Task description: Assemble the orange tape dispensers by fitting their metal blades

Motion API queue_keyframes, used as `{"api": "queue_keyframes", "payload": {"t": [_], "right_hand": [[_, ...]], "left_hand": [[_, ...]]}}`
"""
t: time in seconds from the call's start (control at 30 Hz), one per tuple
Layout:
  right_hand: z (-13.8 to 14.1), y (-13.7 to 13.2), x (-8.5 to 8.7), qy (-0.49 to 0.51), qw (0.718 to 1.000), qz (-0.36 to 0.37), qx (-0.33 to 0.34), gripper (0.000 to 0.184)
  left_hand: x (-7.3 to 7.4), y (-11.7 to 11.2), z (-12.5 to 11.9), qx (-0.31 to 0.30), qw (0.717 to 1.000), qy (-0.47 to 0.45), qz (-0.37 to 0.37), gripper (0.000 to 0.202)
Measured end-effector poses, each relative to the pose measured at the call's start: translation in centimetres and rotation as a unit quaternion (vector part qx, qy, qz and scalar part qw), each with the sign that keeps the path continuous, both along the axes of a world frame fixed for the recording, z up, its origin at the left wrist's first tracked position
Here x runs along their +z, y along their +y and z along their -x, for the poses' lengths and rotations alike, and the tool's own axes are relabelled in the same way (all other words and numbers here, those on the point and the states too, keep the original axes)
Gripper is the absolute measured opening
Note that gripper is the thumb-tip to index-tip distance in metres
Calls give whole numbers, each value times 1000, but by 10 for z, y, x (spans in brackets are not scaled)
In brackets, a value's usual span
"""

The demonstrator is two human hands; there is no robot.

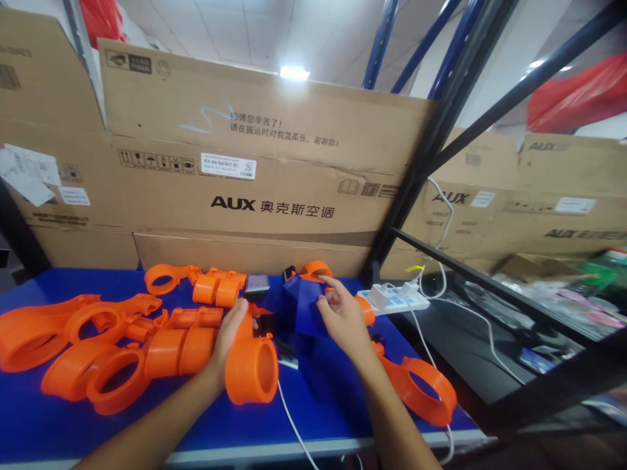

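My left hand point(228, 339) is closed around an orange plastic ring piece point(252, 371), its short round tube facing me just above the table. Its fingertips partly show behind the piece, beside a small black object point(267, 323). My right hand point(345, 320) is at a crumpled dark blue cloth or bag point(301, 307), thumb and forefinger curved with a gap between them; the thumb seems to touch the blue material. Just beyond the forefinger is another orange ring part point(316, 269). A small grey-screened device point(257, 283) lies behind my left hand.
Many orange ring pieces point(117, 378) spread over the left of the blue table point(196, 431). One orange loop point(426, 391) is at the right edge. A white power strip point(399, 297) with cables lies near a black rack post point(416, 163). Cardboard point(274, 228) walls the back.
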State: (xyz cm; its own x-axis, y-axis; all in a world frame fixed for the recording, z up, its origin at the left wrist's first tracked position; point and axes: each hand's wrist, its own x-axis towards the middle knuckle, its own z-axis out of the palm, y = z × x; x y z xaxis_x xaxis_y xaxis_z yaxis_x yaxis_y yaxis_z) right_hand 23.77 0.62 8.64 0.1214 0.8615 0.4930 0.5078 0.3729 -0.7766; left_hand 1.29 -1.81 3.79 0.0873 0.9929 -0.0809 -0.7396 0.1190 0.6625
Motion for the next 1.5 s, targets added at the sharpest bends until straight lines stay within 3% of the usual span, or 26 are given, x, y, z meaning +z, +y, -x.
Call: {"api": "queue_keyframes", "payload": {"t": [0.13,0.3,0.43,0.53,0.67,0.8,0.97,1.17,1.27,1.37,1.43,1.5], "right_hand": [[-26,-37,5,-88,994,53,-43,22],[-39,-74,-14,-70,984,154,-60,25],[-43,-85,-27,-116,979,141,-89,32],[-46,-91,-31,-174,973,117,-93,32],[-46,-104,-35,-204,967,137,-64,35],[-38,-115,-40,-222,957,188,15,38],[-30,-109,-46,-274,941,194,47,35],[-25,-96,-43,-235,964,126,8,29],[-15,-89,-29,-172,980,94,20,35],[5,-75,-9,-115,987,67,92,34],[22,-61,4,-129,979,61,143,45],[39,-43,12,-167,971,40,167,44]], "left_hand": [[-12,5,0,11,999,52,-9,43],[-8,5,1,23,994,87,-61,43],[3,-4,-2,32,985,125,-116,40],[7,-8,-4,31,984,127,-118,40],[1,-4,-1,36,979,159,-120,42],[-5,-1,2,32,977,176,-116,42],[-7,-1,1,16,982,162,-91,43],[-16,6,4,36,967,222,-117,38],[-17,8,4,33,963,232,-133,36],[-13,7,1,29,962,232,-139,39],[-9,5,-1,30,964,225,-139,41],[-6,4,-2,35,968,208,-134,42]]}}
